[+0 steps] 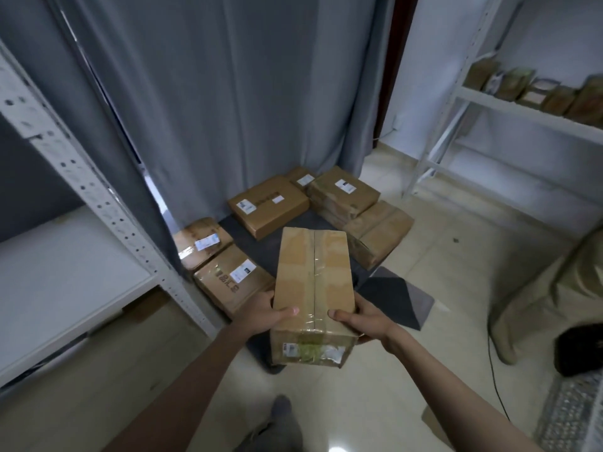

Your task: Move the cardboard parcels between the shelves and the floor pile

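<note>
Item: taped cardboard parcel (314, 288), oblong, held in the air between both hands above the near edge of the dark floor mat (396, 296). Long axis running straight away from the body toward the grey curtain (228, 93); near end low, far end tipped slightly up. Left hand (261, 313) clamped on the near left edge, thumb lying on the top face. Right hand (362, 321) clamped on the near right edge, thumb likewise on top, fingers under and out of sight. Hands apart by the parcel's width, both about equally near.

Material: plain brown corrugated board, glossy clear tape down the centre seam and wrapped over the near end; printed label with a greenish smear on the near end face.

Floor pile: flat parcel with white label (268, 205) at the mat's far edge; stacked parcels (346, 194) at the far right corner, with a tape-wrapped bundle (378, 238) along the right edge; two labelled parcels (228, 272) at the left edge, against the shelf post.

Shelving: white perforated steel rack (81, 184) to the left, bare white board shelf; second white rack (522, 106) far right, carrying a row of small brown packages, blurred.

Judgement: open mat centre lies directly ahead and below, so a forward, downward set-down along the parcel's own axis fits, if the floor is the destination.
</note>
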